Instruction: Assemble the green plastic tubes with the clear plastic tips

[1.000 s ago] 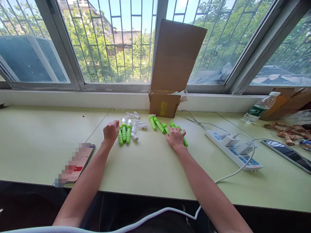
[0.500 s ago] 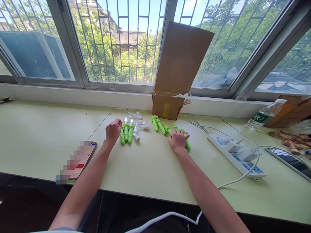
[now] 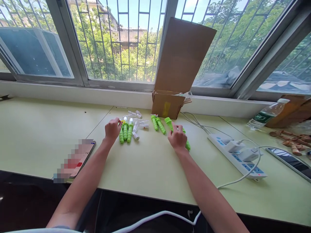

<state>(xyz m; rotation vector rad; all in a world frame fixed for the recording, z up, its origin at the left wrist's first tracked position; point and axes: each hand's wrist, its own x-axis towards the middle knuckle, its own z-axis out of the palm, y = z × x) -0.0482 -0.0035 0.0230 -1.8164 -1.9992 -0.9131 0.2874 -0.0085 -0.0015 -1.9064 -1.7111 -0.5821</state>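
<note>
On the pale green table (image 3: pixel 150 161) lie two groups of bright green ribbed plastic pieces. My left hand (image 3: pixel 112 128) is curled at the left group (image 3: pixel 125 132), its fingertips pinched on a small yellow bit (image 3: pixel 120 121). My right hand (image 3: pixel 178 138) is closed round one green piece (image 3: pixel 168 122), whose flared end sticks up past my fingers. Two more green pieces (image 3: pixel 157 124) lie just left of that hand, and another (image 3: pixel 187 144) shows under it. Small clear and white parts (image 3: pixel 138 124) lie between the groups.
An open cardboard box (image 3: pixel 167 103) stands against the window sill behind the pieces. A white power strip (image 3: pixel 236 155) with chargers and cables lies at the right, with a water bottle (image 3: pixel 266 114) and a dark tablet (image 3: pixel 289 158) beyond. A phone (image 3: pixel 76 158) lies at the left near the table's front edge.
My right hand has gone from lying flat on the green pieces to closed round one, lifting its end. My left hand has stayed at the left group.
</note>
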